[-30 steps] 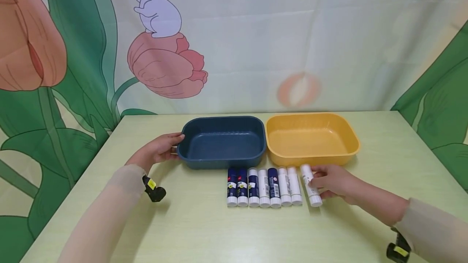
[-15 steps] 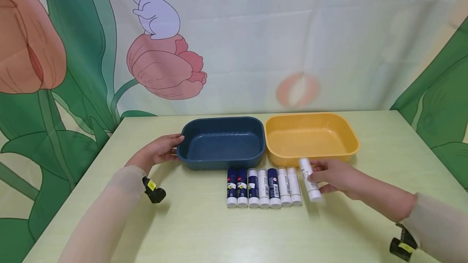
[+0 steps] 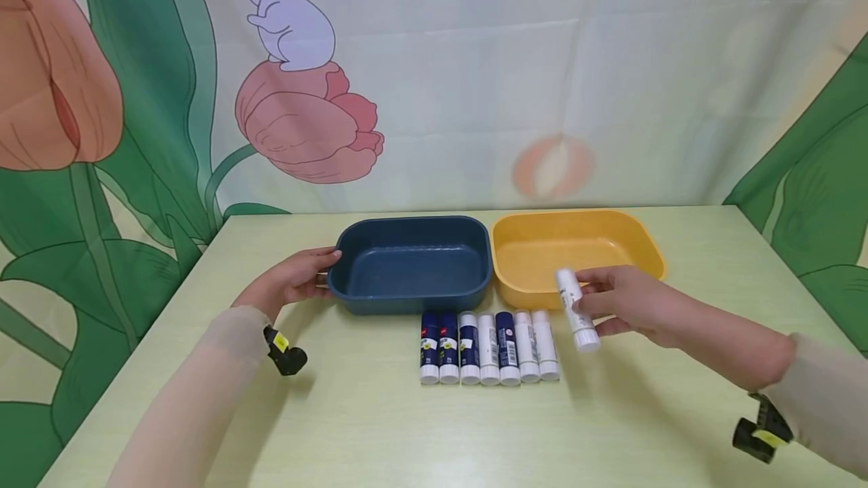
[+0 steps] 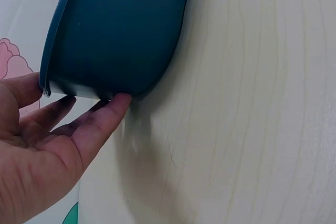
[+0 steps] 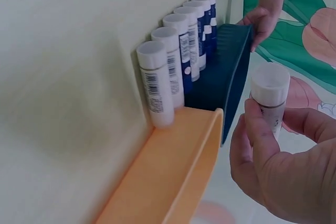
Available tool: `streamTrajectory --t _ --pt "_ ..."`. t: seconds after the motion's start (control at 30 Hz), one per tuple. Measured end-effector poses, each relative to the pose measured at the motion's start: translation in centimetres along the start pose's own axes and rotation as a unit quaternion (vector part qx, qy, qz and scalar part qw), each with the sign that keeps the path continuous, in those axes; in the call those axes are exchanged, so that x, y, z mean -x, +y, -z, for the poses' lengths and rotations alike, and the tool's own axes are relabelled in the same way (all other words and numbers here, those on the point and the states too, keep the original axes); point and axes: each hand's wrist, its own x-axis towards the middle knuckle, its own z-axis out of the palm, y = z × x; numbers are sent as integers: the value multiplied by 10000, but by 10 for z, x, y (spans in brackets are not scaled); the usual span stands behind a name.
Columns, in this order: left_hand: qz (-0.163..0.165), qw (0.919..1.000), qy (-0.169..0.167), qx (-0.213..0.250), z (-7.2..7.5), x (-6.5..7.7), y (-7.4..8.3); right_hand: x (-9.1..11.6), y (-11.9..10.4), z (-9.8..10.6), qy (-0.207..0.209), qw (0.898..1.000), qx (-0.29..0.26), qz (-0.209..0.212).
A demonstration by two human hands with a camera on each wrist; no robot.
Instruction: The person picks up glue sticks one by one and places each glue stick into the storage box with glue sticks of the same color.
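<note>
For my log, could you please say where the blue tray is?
In the head view, the blue tray is left of the yellow tray, with the left hand at its left end.

The left tray (image 3: pixel 415 269) is plain dark blue, the right tray (image 3: pixel 576 254) plain yellow. The held tube (image 3: pixel 571 302) is white with small dark print. In the row, from the left, stand three navy tubes (image 3: pixel 448 341) with white ends, one white tube (image 3: pixel 488 349), another navy tube (image 3: pixel 507 341) and two white tubes (image 3: pixel 525 345). The tabletop (image 3: pixel 339 413) is pale yellow-green, faintly wood-grained; the backdrop (image 3: pixel 461 111) is whitish, patterned with green leaves (image 3: pixel 145 74) and a pink flower (image 3: pixel 305 123).
</note>
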Motion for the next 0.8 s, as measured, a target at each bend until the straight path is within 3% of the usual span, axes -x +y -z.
streamTrajectory --t 0.37,0.8 --pt "28 10000 -38 18 0 0 0 -2 -29 18 -13 9996 -254 -81" --pt "-47 9999 -113 29 1 1 -1 -12 -63 37 206 9997 -124 26"
